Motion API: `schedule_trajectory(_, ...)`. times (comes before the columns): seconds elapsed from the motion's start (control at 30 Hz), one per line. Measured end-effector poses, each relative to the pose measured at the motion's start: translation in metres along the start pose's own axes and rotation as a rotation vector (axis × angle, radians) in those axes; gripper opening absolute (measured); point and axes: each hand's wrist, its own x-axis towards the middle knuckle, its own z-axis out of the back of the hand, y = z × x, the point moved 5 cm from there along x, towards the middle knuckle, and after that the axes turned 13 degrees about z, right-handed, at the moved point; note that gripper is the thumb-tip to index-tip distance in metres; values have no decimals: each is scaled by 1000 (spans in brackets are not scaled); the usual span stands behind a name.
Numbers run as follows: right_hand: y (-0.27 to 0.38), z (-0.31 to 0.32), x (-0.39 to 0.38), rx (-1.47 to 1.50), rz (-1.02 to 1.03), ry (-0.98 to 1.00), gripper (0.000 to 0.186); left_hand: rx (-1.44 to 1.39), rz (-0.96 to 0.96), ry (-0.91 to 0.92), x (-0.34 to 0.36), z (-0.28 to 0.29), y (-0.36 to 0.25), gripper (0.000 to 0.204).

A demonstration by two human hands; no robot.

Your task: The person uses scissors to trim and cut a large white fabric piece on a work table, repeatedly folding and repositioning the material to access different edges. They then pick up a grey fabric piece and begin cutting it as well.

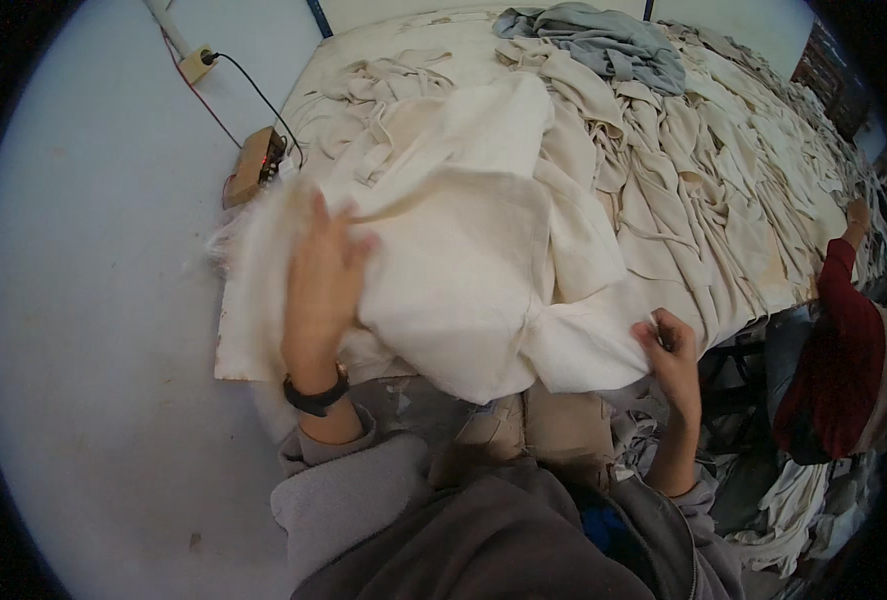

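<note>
A large cream knitted cloth [458,270] lies in loose folds on the near part of the table, its edge hanging at the front. My left hand [323,285], with a dark band on the wrist, is motion-blurred over the cloth's left side, fingers stretched and thumb apart. At the right edge of this cloth, my right hand [671,350] has curled fingers round something small and dark, too small to make out.
Cream fabric pieces [703,190] and a grey bundle [623,45] cover the table behind. At left are a power strip [196,65], cables and a brown device [255,165]. Cardboard boxes [568,430] sit below. A co-worker in red sleeves [828,380] reaches onto the table at right.
</note>
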Motion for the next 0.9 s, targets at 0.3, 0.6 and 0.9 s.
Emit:
schedule_trajectory(0.3, -57, 5, -8, -23, -116, -21, 21, -1018, 155, 654, -113, -19, -85, 18)
schedule_trajectory(0.6, -48, 3, 1, -99, -156, -46, 21, -805, -60, 664, -143, -47, -100, 10)
schedule_trajectory(0.9, -51, 3, 2, -68, -126, -78, 21, -1347, 498, 964, -157, -54, -65, 4)
